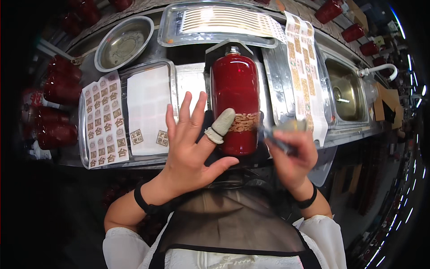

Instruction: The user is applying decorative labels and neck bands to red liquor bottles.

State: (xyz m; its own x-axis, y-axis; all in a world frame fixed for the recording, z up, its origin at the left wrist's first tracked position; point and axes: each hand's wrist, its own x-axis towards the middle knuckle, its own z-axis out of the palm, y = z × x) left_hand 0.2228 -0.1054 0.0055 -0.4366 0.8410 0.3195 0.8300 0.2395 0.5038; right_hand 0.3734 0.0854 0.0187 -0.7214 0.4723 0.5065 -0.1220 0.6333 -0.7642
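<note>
A glossy red bottle (235,85) lies on its side before me, its metallic threaded neck pointing away. Near its base runs an ornate gold decal band (246,123). My left hand (183,145) is spread at the bottle's left side. A pale finger cot (224,121) covers its index finger, whose tip lies over the left end of the band. To the right of the bottle, my right hand (295,159) is closed round a small greyish tool (282,144), smeared by motion. Its exact kind cannot be made out.
On the left, a metal tray (173,74) carries decal sheets (105,121); a steel bowl (103,56) stands behind it. Another tray (165,33) with gold-striped sheets is at the back. Rightward are a long decal strip (309,85), a sink (354,114) and tap (385,67). Red bottles (62,87) stand far left.
</note>
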